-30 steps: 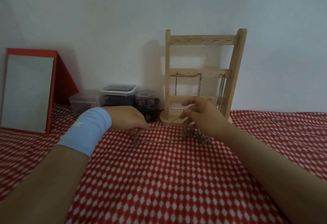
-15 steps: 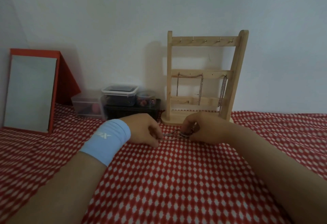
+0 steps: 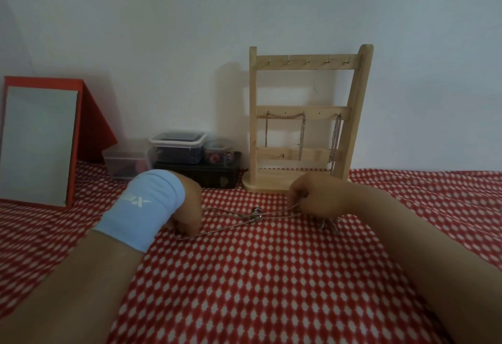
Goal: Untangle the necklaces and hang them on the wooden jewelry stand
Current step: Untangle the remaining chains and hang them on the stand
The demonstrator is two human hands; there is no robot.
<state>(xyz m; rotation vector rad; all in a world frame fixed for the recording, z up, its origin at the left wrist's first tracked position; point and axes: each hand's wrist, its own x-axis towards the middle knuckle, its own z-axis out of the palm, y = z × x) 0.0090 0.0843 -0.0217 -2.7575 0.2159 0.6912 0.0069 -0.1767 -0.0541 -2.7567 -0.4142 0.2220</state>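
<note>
Necklaces [image 3: 252,217] lie tangled on the checked cloth [image 3: 271,275], just in front of the wooden jewelry stand [image 3: 309,61]. Left of its base, the left hand [image 3: 190,208] pinches one chain end with curled fingers. In front of its base, the right hand [image 3: 317,197] pinches the other end.

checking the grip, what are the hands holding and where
The left hand holds the necklace chain at its left end, and the right hand pinches it near its right end.

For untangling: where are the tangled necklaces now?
Head view, centre: the tangled necklaces lie on the cloth between left hand and right hand, before the wooden stand.
</note>
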